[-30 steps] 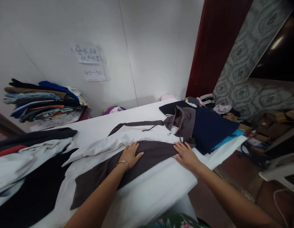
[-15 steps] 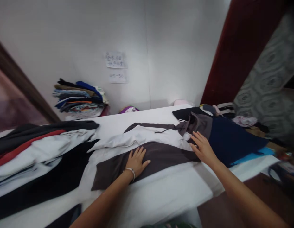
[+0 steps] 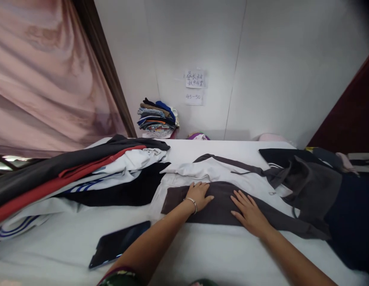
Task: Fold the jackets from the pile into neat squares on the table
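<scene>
A hooded jacket, dark grey with a white body, lies spread on the white table, its hood toward the right. Flat on its dark grey sleeve, near the cuff end, rests my left hand, fingers stretched out and a bracelet on the wrist. Farther right along the same sleeve, my right hand lies palm down with its fingers spread. Neither hand grips anything. A zip and a drawcord show on the jacket's front.
At the left lies a heap of garments in dark grey, red, white and black. A dark phone is beside my left forearm. Folded clothes are stacked by the wall. Navy cloth lies at right. Paper signs hang on the wall.
My right hand has come down from near the hood onto the sleeve. My left hand stays on the sleeve. The view has swung left, bringing the phone and the pink curtain more into sight.
</scene>
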A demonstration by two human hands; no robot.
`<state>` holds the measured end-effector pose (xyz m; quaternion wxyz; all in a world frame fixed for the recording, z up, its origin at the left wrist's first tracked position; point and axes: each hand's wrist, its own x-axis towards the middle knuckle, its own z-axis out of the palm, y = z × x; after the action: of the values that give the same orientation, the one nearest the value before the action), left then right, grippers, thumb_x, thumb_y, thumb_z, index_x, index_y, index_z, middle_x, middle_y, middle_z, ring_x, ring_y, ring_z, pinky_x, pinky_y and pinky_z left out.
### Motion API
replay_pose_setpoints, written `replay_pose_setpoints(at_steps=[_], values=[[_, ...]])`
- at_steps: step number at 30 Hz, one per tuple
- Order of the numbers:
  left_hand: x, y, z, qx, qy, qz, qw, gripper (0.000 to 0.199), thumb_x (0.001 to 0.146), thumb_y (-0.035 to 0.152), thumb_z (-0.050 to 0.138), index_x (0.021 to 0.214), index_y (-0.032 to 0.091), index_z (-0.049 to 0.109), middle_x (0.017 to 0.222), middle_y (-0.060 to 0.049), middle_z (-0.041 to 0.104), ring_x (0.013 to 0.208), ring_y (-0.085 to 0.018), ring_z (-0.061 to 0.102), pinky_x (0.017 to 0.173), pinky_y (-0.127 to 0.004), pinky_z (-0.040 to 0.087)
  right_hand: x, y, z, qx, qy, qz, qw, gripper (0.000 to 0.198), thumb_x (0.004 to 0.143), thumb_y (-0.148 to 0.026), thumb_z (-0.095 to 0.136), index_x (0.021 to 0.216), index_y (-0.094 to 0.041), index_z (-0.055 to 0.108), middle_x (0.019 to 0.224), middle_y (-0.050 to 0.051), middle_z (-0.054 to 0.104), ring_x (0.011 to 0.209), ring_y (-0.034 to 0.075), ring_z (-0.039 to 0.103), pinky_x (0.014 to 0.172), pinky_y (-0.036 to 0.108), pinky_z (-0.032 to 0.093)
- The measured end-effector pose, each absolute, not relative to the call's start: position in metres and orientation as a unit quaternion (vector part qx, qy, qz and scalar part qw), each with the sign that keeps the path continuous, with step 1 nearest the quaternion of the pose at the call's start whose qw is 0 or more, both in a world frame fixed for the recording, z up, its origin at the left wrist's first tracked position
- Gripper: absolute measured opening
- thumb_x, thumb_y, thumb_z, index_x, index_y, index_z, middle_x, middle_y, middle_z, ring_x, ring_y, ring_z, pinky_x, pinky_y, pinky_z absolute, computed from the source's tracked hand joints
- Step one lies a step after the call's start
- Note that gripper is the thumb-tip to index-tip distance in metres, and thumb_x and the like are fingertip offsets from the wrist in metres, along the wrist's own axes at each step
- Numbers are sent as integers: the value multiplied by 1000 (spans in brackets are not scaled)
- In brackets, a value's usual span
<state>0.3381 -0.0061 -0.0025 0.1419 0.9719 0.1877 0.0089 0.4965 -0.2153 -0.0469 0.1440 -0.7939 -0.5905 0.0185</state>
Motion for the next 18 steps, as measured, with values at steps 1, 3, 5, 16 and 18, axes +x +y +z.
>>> replay_pose_setpoints(at_steps=[1, 3, 5, 16, 18], values=[[334, -2, -5, 973, 190, 9, 133, 59, 89, 53, 40, 137, 20, 44, 147, -9, 42, 138, -27, 31, 114, -54, 20, 497, -217, -48, -795, -588, 25, 147, 59, 93, -55, 37, 144, -26, 38, 153, 6, 27, 142, 26, 21, 113, 55, 21], [328, 2, -13, 975, 185, 13, 121, 60, 90, 54, 35, 139, 20, 42, 150, -8, 38, 140, -27, 27, 115, -54, 17, 499, -218, -46, -797, -580, 46, 162, 57, 92, -55, 39, 141, -27, 43, 152, 6, 30, 142, 27, 23, 113, 55, 22], [325, 3, -22, 977, 180, 26, 115, 61, 91, 55, 30, 140, 20, 40, 152, -7, 34, 142, -27, 23, 116, -54, 15, 506, -213, -39, -798, -565, 64, 200, 52, 92, -54, 41, 135, -27, 52, 148, 6, 38, 139, 28, 30, 112, 55, 25], [324, -1, -25, 970, 189, 49, 147, 62, 91, 55, 32, 140, 18, 42, 151, -7, 36, 142, -26, 23, 117, -53, 12, 573, -35, 34, -833, -512, 11, 209, 35, 91, -30, 44, 118, -22, 65, 127, 6, 61, 120, 22, 54, 102, 36, 42], [324, -1, -26, 968, 190, 50, 157, 63, 90, 55, 32, 140, 17, 42, 151, -7, 36, 142, -27, 23, 117, -53, 11, 576, 1, 39, -841, -511, 19, 175, 36, 92, -30, 42, 120, -21, 63, 128, 7, 61, 122, 22, 53, 104, 36, 39]])
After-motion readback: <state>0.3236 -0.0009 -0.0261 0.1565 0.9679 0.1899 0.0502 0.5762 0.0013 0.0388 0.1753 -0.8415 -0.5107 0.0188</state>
